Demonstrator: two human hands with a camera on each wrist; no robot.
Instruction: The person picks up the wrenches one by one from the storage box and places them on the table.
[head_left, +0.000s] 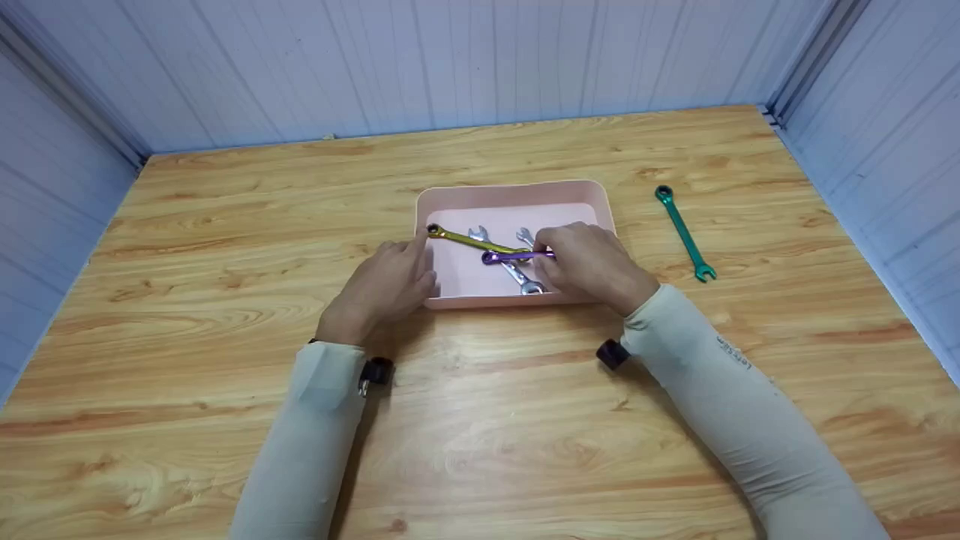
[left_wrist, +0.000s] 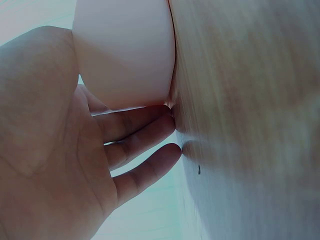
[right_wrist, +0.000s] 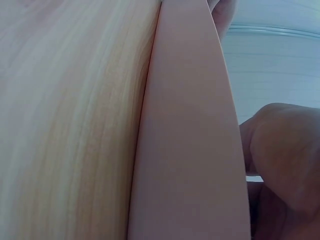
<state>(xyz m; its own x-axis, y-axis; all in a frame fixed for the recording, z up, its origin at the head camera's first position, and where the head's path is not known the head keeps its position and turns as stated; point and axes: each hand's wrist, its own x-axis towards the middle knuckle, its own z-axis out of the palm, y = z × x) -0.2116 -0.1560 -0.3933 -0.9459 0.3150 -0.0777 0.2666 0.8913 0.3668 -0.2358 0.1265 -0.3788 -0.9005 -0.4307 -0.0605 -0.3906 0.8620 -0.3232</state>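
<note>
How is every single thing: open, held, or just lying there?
Pink rectangular tray: open, no lid.
Silver metal wrench: lying in the tray, partly covered.
Second silver metal wrench: in the tray, partly hidden.
Yellow metal wrench: lying across the first silver one.
Purple metal wrench: held by the right hand.
Green metal wrench: lying loose on the wood-grain table.
Left hand: holding the tray's side.

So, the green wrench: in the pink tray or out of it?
Out. In the head view, the green wrench lies on the wooden table, to the person's right of the pink tray, with bare tabletop between them.
</note>
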